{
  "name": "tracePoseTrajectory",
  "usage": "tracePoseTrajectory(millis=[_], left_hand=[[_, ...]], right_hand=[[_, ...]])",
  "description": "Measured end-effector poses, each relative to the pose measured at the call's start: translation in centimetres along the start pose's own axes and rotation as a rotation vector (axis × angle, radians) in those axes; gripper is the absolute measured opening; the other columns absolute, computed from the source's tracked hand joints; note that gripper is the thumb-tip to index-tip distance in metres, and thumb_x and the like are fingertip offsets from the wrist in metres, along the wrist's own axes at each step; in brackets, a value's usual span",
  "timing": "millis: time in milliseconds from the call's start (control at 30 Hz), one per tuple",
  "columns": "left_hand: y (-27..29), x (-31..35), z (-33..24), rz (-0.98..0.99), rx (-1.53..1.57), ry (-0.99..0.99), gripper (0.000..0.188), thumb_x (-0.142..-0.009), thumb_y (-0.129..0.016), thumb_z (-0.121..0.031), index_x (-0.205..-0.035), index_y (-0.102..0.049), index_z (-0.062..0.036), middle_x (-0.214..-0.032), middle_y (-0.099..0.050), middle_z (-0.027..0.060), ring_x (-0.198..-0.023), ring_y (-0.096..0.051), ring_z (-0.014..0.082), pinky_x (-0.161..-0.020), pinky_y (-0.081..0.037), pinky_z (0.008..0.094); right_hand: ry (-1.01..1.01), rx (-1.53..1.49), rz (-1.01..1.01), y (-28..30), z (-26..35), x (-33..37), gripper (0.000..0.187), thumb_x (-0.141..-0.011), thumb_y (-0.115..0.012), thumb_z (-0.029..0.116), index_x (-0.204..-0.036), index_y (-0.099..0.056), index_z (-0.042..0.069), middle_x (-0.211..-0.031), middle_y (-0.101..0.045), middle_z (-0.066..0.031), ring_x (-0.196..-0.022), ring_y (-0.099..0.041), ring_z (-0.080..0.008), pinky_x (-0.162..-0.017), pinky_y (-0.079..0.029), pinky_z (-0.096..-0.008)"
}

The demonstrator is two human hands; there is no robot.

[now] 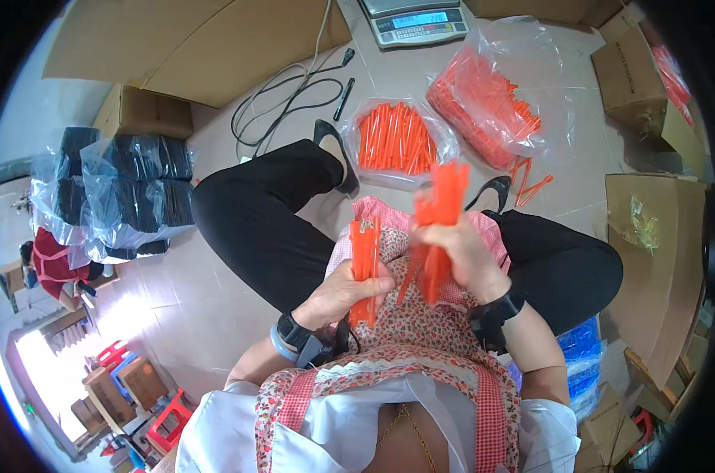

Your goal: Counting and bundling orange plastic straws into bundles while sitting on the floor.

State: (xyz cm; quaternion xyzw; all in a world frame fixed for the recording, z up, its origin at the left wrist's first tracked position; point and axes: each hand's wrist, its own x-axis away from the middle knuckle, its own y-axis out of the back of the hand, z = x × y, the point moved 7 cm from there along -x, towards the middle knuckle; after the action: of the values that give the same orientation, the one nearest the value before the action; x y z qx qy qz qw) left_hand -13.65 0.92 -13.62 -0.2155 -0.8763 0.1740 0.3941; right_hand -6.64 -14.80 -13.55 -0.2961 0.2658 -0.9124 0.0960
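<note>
Above my apron-covered lap, my left hand (pixel 343 293) is closed round a bundle of long, slim orange plastic pieces (pixel 364 256), held upright with the thumb across it. To its right, my right hand (pixel 461 251) grips a second bundle of orange plastic pieces (pixel 447 193), smeared by motion. One loose-looking piece slants between the two bundles. Beyond my lap, a clear plastic-lined tray (pixel 448 143) on the floor holds many of the same orange pieces. Right of it lies a large clear bag (pixel 483 106) with more orange pieces inside.
A digital scale (pixel 420 27) stands at the far side. Cables (pixel 251 118) and a black marker (pixel 344 99) lie left of the tray. Several loose orange pieces (pixel 534 189) rest on the floor. Cardboard boxes (pixel 655 236) line the right; bagged black goods (pixel 136 185) are stacked left, near another person (pixel 57 268).
</note>
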Motion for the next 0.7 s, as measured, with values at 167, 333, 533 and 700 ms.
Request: tracePoseTrajectory(millis=[167,333,533,700], left_hand=[[-1.2,0.0,-0.2,0.088,0.074,0.015,0.021,-0.089,-0.068,-0.024,-0.088,-0.059,-0.0049,-0.073,-0.058,0.0033,-0.066,-0.056,0.0143,-0.064,-0.048,0.0272],[-1.3,-0.7,0.1,0.017,0.064,0.072,0.018,-0.090,-0.067,-0.022,-0.090,-0.059,-0.0060,-0.073,-0.059,0.0030,-0.065,-0.056,0.0116,-0.062,-0.047,0.0251],[-0.5,-1.0,0.6,-0.092,-0.049,0.056,0.021,-0.091,-0.066,-0.027,-0.090,-0.060,-0.0070,-0.069,-0.058,-0.0001,-0.061,-0.055,0.0078,-0.055,-0.046,0.0228],[-0.9,-0.6,-0.1,-0.133,-0.039,0.036,0.022,-0.093,-0.062,-0.028,-0.089,-0.060,-0.0065,-0.068,-0.058,0.0003,-0.059,-0.055,0.0079,-0.054,-0.046,0.0232]], right_hand=[[-0.113,-0.097,0.257,-3.8,-1.4,0.6,0.045,-0.077,-0.070,0.007,-0.117,-0.050,0.000,-0.104,-0.059,-0.0054,-0.092,-0.059,-0.0127,-0.084,-0.048,-0.0293],[-0.132,-0.081,0.240,-3.9,-1.8,1.0,0.048,-0.078,-0.069,0.006,-0.121,-0.047,0.001,-0.104,-0.058,-0.0057,-0.092,-0.058,-0.0120,-0.083,-0.049,-0.0282],[0.066,0.000,0.092,-3.6,-1.8,0.6,0.047,-0.079,-0.067,0.005,-0.121,-0.047,0.001,-0.099,-0.057,-0.0042,-0.091,-0.058,-0.0116,-0.081,-0.050,-0.0272],[0.006,-0.057,0.086,-3.5,-1.2,0.8,0.041,-0.080,-0.066,0.004,-0.116,-0.048,0.001,-0.098,-0.058,-0.0042,-0.087,-0.059,-0.0118,-0.079,-0.051,-0.0280]])
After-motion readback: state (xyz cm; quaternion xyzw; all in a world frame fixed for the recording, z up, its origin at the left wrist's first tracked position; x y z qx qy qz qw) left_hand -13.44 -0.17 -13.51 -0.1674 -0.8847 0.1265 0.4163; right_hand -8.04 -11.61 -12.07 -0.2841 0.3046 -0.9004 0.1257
